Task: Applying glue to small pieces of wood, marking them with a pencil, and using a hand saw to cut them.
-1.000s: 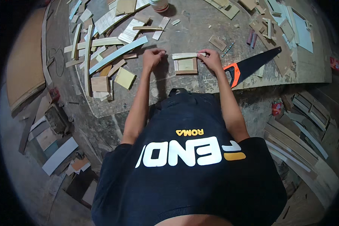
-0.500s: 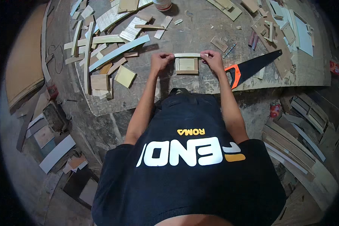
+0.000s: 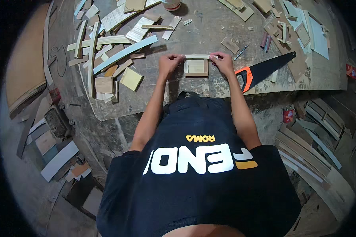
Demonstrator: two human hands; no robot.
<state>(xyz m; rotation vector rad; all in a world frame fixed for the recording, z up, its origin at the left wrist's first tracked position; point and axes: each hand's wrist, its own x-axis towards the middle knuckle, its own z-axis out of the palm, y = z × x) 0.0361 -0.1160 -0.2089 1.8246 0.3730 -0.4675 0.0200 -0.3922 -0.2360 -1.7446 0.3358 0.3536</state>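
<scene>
A thin pale wooden strip (image 3: 197,57) runs crosswise along the far edge of a small square wooden piece with raised edges (image 3: 196,67), which lies on the worktable. My left hand (image 3: 171,65) pinches the strip's left end between thumb and fingers. At its right end my right hand (image 3: 222,63) grips it the same way. Whether the strip rests on the square piece or sits just above it I cannot tell. Beside my right wrist lies a handsaw (image 3: 267,71) with a black blade and orange handle.
Loose wood offcuts (image 3: 124,55) crowd the worktable (image 3: 146,106) to the left. More scraps (image 3: 300,31) lie at the far right, and a tub (image 3: 171,4) stands at the far edge. Stacked boards (image 3: 304,154) lie below the table at the right.
The strip and both hands have shifted very slightly, with the strip a little nearer to the square piece. Both hands keep their pinch on it.
</scene>
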